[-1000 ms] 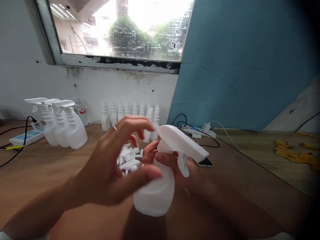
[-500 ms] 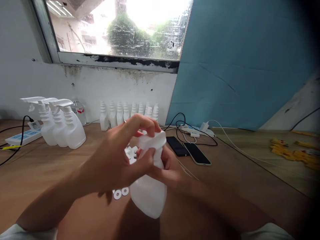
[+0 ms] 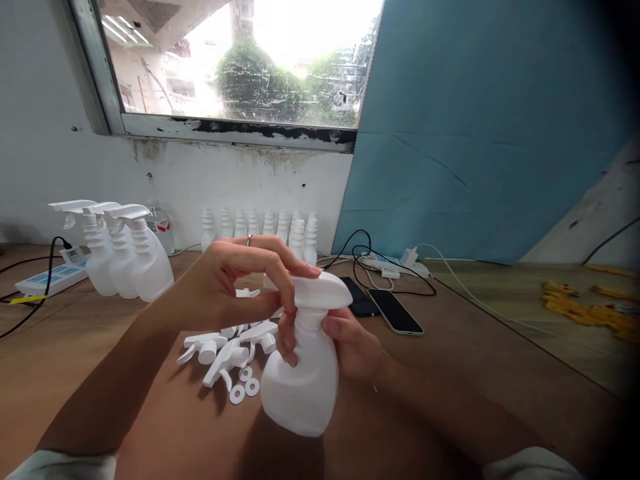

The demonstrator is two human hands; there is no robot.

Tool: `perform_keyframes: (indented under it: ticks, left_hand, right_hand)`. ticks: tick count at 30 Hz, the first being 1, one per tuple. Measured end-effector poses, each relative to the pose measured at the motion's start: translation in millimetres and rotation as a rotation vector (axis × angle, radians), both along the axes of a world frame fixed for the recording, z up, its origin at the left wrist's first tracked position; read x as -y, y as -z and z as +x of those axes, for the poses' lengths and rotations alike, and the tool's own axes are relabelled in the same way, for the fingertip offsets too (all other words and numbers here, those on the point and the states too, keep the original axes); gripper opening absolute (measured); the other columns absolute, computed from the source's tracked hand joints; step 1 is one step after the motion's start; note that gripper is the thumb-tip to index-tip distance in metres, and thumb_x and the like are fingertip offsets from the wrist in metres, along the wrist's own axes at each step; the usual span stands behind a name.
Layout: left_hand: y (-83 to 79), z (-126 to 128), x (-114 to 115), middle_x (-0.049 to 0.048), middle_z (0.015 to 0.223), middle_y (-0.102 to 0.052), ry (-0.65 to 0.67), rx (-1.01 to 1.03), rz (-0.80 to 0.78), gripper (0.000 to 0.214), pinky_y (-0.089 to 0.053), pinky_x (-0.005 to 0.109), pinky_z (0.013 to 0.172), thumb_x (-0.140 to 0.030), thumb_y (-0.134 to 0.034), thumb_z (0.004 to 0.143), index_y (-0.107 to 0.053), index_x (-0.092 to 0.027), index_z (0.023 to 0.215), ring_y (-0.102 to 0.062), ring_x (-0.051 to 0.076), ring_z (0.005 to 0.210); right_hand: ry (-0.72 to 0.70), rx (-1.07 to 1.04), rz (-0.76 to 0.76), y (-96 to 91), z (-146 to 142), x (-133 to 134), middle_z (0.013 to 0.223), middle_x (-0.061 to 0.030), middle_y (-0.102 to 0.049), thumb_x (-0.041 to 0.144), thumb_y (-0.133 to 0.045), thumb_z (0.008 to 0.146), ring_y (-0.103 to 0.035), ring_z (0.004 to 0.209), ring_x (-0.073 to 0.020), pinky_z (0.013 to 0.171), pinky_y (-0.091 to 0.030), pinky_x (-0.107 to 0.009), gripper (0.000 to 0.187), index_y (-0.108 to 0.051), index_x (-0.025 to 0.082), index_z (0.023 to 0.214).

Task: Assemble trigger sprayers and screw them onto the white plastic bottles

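Blown-out daylight glare in the window [image 3: 300, 73], dim tabletop [image 3: 480, 360] shadows, dark vignetting far right.

A brown table [image 3: 65, 353] is carrying a pile of white trigger heads [image 3: 225, 359]. Three flat rings [image 3: 243, 395] are lying just in front of the pile. Three capped bottles [image 3: 123, 263] are standing left of it, farther back; a row of headless bottles [image 3: 269, 223] is standing behind it; two phones [image 3: 395, 310] are lying to its right.

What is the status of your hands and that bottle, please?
Left hand gripping spray head; right hand holding bottle. Spray head sitting atop bottle. Loose spray heads and white rings to the left, not blocking.
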State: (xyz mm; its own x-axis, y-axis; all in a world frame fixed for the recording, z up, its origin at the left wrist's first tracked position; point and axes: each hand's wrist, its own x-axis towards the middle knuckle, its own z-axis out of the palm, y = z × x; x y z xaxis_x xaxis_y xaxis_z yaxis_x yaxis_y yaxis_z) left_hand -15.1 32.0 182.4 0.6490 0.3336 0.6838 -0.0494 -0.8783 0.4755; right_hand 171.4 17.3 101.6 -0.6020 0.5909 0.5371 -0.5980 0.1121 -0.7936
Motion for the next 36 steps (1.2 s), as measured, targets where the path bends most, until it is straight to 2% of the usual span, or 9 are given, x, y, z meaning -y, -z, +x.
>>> perform_keyframes:
  ticks: [4,9,15,19,23,26,31,36]
  left_hand:
    - [-1.6,-2,-1,0.0043,0.102,-0.069,0.010,-0.010,-0.013,0.020,-0.057,0.027,0.074,-0.003,-0.063,0.078,-0.070,-0.021,0.077,-0.067,0.017,0.090]
    - [-0.7,-2,-7,0.0051,0.100,-0.069,0.049,0.001,-0.016,0.019,-0.058,0.028,0.075,-0.002,-0.066,0.075,-0.070,-0.021,0.074,-0.067,0.018,0.091]
    - [0.2,-1,-10,0.0064,0.097,-0.068,0.089,0.005,-0.036,0.019,-0.058,0.026,0.074,0.001,-0.065,0.074,-0.068,-0.017,0.068,-0.068,0.017,0.088]
    - [1.0,-1,-10,0.0071,0.096,-0.067,0.086,0.011,-0.048,0.018,-0.058,0.028,0.075,-0.001,-0.066,0.074,-0.068,-0.017,0.067,-0.068,0.019,0.091]
    - [1.8,0,-10,0.0075,0.097,-0.067,0.108,0.019,-0.067,0.018,-0.058,0.027,0.076,-0.001,-0.067,0.074,-0.068,-0.017,0.066,-0.068,0.020,0.095]
    - [1.8,0,-9,0.0077,0.098,-0.068,0.109,0.016,-0.074,0.017,-0.058,0.025,0.073,0.000,-0.067,0.073,-0.068,-0.017,0.067,-0.068,0.019,0.091]
    - [1.6,1,-9,0.0073,0.098,-0.068,0.109,0.013,-0.089,0.017,-0.057,0.024,0.071,-0.002,-0.067,0.073,-0.069,-0.017,0.067,-0.068,0.017,0.086]
    - [2.1,2,-9,0.0058,0.097,-0.068,0.116,0.021,-0.076,0.022,-0.056,0.023,0.071,0.004,-0.065,0.071,-0.069,-0.018,0.068,-0.068,0.017,0.090]
  right_hand:
    - [0.023,0.055,0.001,0.6,1,1,0.074,-0.0055,-0.056,0.039,-0.059,0.081,-0.050,0.059,-0.0125,0.058,-0.041,-0.028,0.030,-0.051,0.014,0.095]
    - [0.029,0.038,0.040,1.1,1,1,0.077,-0.0090,-0.058,0.049,-0.052,0.084,-0.054,0.066,-0.0163,0.060,-0.043,-0.030,0.038,-0.054,0.012,0.095]
    - [0.021,0.046,0.022,1.4,0,0,0.070,-0.0037,-0.052,0.043,-0.059,0.082,-0.049,0.059,-0.0130,0.058,-0.039,-0.028,0.035,-0.051,0.014,0.099]
    - [-0.011,0.028,0.031,3.3,0,-2,0.070,-0.0047,-0.053,0.049,-0.054,0.083,-0.050,0.059,-0.0145,0.058,-0.039,-0.030,0.038,-0.053,0.013,0.097]
    - [0.047,0.072,0.043,2.5,0,-1,0.066,-0.0019,-0.051,0.037,-0.060,0.082,-0.048,0.056,-0.0122,0.057,-0.038,-0.028,0.027,-0.054,0.015,0.095]
    - [-0.003,0.056,0.034,1.1,1,-1,0.067,-0.0028,-0.051,0.043,-0.056,0.083,-0.049,0.058,-0.0132,0.058,-0.038,-0.029,0.032,-0.055,0.014,0.096]
    - [0.065,0.158,0.071,2.5,2,-3,0.062,-0.0037,-0.050,0.037,-0.062,0.082,-0.048,0.059,-0.0121,0.059,-0.036,-0.027,0.028,-0.055,0.011,0.074]
    - [0.015,0.058,0.060,-0.5,-1,-3,0.066,-0.0040,-0.053,0.045,-0.054,0.085,-0.049,0.057,-0.0135,0.058,-0.040,-0.030,0.034,-0.057,0.011,0.089]
